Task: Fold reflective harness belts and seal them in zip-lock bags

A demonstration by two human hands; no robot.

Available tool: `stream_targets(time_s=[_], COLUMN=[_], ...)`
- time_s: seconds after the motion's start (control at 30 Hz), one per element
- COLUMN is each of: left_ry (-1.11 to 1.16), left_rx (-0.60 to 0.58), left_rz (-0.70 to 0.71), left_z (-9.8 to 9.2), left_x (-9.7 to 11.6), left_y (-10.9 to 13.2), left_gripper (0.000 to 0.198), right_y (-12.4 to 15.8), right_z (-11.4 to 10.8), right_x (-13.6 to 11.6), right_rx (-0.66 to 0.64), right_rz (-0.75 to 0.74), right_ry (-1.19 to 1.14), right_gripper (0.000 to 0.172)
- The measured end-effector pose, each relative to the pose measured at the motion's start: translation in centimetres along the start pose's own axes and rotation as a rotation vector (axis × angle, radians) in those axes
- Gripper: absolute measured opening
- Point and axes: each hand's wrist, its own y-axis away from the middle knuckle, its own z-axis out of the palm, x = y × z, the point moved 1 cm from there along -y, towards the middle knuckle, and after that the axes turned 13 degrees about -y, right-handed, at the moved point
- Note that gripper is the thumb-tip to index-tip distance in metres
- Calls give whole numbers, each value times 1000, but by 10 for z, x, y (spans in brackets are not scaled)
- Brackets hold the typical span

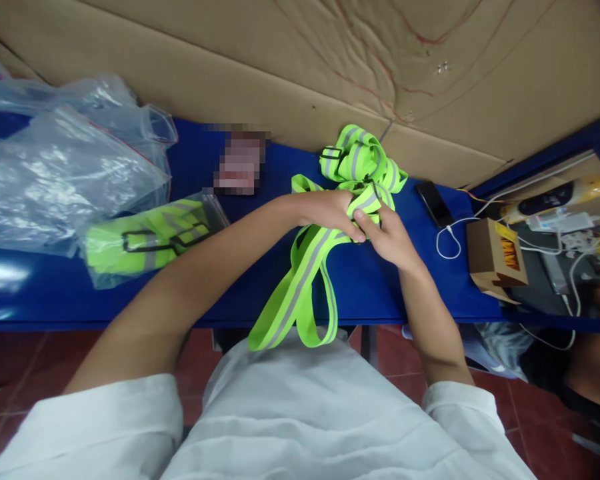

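A neon-green reflective strap harness (310,267) with grey stripes lies on the blue table (50,293); its loops hang over the front edge onto my lap. My left hand (327,210) is closed round the straps near the middle. My right hand (387,233) pinches the same straps just to the right, thumb on top. Behind the hands the rest of the harness is bunched in a heap (363,160) with a black buckle.
A folded green harness in a clear bag (150,237) lies left of my arms. Several empty clear plastic bags (55,167) fill the far left. A black phone (434,203) with white cable and a small cardboard box (495,257) sit right. Cardboard sheets (300,60) stand behind.
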Motion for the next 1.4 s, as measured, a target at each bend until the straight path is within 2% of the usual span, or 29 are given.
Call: stream_targets(time_s=[0.1, 0.23, 0.33, 0.4, 0.5, 0.6, 0.73, 0.83, 0.93, 1.07, 1.17, 1.3, 1.4], left_ry=[47, 185, 32, -39, -8, -81, -231, -249, -171, -169, -111, -90, -145], left_rx=[-22, -86, -53, -49, -173, -264, -260, -239, -330, -455, -434, -363, -288], left_rz=[-46, -55, -56, -26, 43, 72, -12, -75, 41, 198, 244, 188, 192], left_z=[-1, -4, -6, -7, -11, -18, -34, -43, -41, -34, -34, -34, -31], left_x=[-1, 2, 4, 4, 5, 9, 13, 12, 14, 21, 26, 31, 28], left_y=[1, 3, 5, 6, 10, 17, 27, 31, 31, 33, 34, 33, 29], left_gripper=[39, 38, 29, 22, 23, 25, 24, 27, 27, 19, 14, 16, 19], right_y=[-2, -2, -2, -2, -1, 0, 0, -2, -2, 0, 1, -3, -5], right_z=[1, -2, -8, -10, -11, -11, -18, -24, -22, -7, 2, 3, 0], right_x=[0, 6, 12, 12, 6, -2, -4, 0, 4, 3, 1, 4, 5], right_rx=[23, 85, 184, 205, 131, 39, 56, 57, 3, -26, 21, 190, 269], right_rz=[-8, 47, 31, 36, 149, 248, 244, 217, 180, 156, 153, 66, -36], right_ry=[-13, -158, -228, -262, -395, -523, -526, -480, -379, -282, -330, -377, -246], right_gripper=[57, 56, 52, 49, 50, 52, 55, 59, 67, 70, 63, 43, 38])
